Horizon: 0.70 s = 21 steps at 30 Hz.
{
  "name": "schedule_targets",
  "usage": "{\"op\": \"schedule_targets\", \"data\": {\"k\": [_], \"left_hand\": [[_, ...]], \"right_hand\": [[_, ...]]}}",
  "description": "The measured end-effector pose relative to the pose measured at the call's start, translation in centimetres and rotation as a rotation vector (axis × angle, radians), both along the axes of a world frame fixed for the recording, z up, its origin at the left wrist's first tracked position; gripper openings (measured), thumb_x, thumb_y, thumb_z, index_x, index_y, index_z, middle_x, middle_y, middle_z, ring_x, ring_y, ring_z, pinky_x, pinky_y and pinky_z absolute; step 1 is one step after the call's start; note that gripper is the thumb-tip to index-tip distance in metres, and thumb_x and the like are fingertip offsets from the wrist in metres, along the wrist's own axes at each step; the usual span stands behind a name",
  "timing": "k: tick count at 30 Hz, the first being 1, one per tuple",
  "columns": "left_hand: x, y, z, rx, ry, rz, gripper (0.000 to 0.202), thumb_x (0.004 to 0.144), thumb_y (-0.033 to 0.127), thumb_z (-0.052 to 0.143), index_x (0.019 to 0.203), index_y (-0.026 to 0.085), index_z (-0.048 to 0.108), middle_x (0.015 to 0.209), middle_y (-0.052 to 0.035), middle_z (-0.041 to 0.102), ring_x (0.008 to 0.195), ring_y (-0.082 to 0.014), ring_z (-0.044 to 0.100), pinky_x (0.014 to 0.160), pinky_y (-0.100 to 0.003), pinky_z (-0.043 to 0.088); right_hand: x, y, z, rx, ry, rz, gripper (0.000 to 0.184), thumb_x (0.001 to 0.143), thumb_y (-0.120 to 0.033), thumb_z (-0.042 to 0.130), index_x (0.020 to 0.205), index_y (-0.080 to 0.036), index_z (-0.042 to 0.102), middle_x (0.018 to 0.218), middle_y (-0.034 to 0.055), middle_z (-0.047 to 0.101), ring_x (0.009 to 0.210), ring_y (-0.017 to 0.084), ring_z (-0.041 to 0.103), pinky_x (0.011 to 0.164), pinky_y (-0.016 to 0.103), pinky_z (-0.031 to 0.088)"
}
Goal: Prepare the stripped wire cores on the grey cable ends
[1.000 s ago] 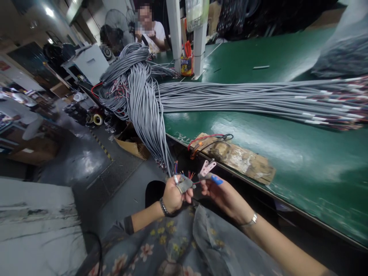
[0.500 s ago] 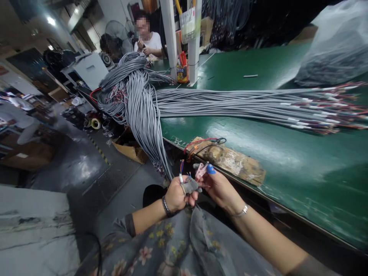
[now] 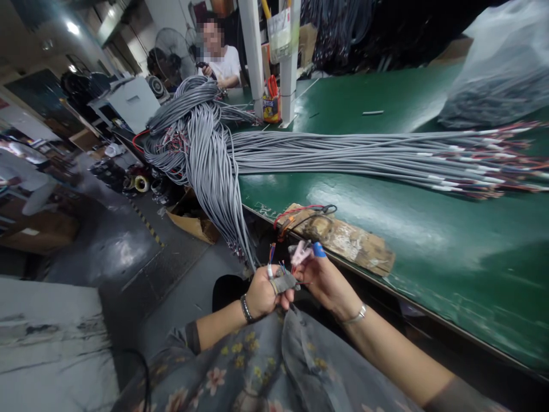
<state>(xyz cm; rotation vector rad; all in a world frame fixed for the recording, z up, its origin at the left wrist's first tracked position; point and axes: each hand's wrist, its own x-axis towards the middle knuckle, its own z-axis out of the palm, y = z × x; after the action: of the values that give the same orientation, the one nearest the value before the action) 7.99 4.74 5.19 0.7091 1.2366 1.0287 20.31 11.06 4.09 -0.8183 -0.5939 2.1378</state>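
Note:
My left hand [image 3: 261, 292] is closed around a cable end [image 3: 270, 270] with a white sleeve, and thin coloured wires [image 3: 271, 252] stick up from it. Grey tape [image 3: 283, 282] wraps the thumb of that hand. Close beside it, my right hand [image 3: 328, 283] pinches a small pinkish-white piece [image 3: 301, 253], blurred, whose exact kind I cannot make out. A blue cover [image 3: 318, 249] sits on a fingertip of this hand. Fine red wires show between the two hands, partly hidden by the fingers.
A long bundle of grey cables [image 3: 326, 151] lies across the green table [image 3: 429, 240] and hangs over its edge. A worn wooden block [image 3: 351, 243] with red and black leads lies at the near edge. Behind stand a white post [image 3: 288, 86] and a seated person [image 3: 223, 63].
My right hand has shifted slightly, and the pinkish-white piece has turned and blurred. My left hand stays nearly in place. The person behind has lowered one hand.

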Motion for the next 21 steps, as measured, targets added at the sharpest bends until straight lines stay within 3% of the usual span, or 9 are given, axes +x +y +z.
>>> {"op": "schedule_targets", "data": {"k": [6, 21], "left_hand": [[-0.2, -0.5, 0.4, 0.027, 0.019, 0.032, 0.045, 0.058, 0.056, 0.071, 0.06, 0.014, 0.054, 0.045, 0.0, 0.057, 0.03, -0.0071, 0.047, 0.029, -0.017, 0.024], [0.8, 0.8, 0.4, -0.04, -0.098, 0.087, 0.044, 0.05, 0.052, 0.074, 0.06, 0.014, 0.053, 0.041, 0.0012, 0.054, 0.026, -0.0073, 0.042, 0.027, -0.017, 0.02]], "right_hand": [[0.2, 0.0, 0.2, 0.067, -0.012, -0.04, 0.038, 0.06, -0.055, 0.075, 0.07, -0.02, 0.066, 0.062, -0.0012, 0.058, 0.058, 0.011, 0.052, 0.054, 0.023, 0.046], [-0.1, -0.1, 0.1, 0.137, -0.028, -0.113, 0.037, 0.058, -0.055, 0.077, 0.067, -0.02, 0.069, 0.063, -0.0005, 0.063, 0.058, 0.012, 0.053, 0.055, 0.024, 0.044]]}}
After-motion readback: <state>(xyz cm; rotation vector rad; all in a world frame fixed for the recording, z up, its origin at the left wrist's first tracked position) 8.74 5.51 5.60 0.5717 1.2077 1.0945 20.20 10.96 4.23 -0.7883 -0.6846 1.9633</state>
